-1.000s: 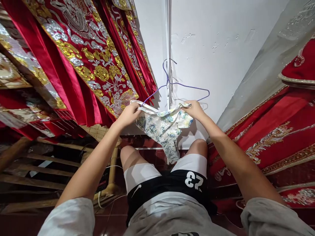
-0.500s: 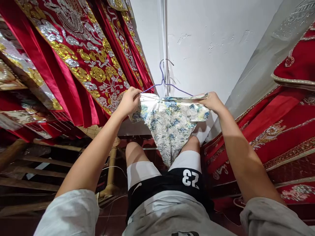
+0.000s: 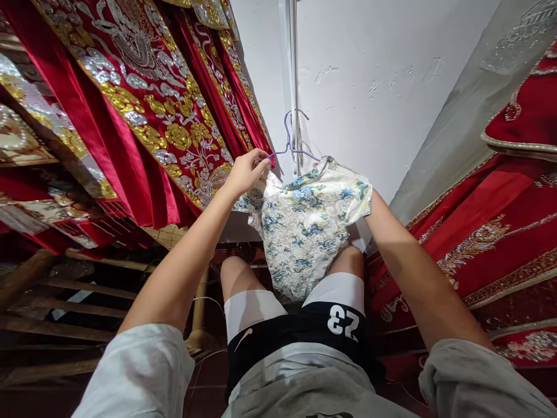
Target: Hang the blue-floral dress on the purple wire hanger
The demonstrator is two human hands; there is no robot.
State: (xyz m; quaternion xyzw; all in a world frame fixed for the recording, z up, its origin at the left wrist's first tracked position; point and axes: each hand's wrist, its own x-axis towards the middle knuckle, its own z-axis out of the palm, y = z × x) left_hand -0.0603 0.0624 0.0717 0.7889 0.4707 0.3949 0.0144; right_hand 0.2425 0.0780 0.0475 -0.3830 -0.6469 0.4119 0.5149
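A small white garment with a blue and green floral pattern (image 3: pixel 307 223) hangs in front of me on a thin purple wire hanger (image 3: pixel 289 139). The hanger's hook sits against a white pipe on the wall. My left hand (image 3: pixel 245 172) is closed on the garment's left shoulder, where the hanger wire runs in. My right forearm reaches up under the garment's right side, and the cloth hides that hand completely.
Red cloths with gold and silver embroidery (image 3: pixel 143 98) hang close on the left, and more (image 3: pixel 491 232) lie on the right. A white pipe (image 3: pixel 293 69) runs down the white wall (image 3: pixel 374 75). Wooden slats (image 3: pixel 65 302) sit low on the left. My knees are below.
The garment has gone from stretched flat between both hands to draped over the hanger. My right hand has slipped under the cloth and out of sight; my left hand moved up toward the hook.
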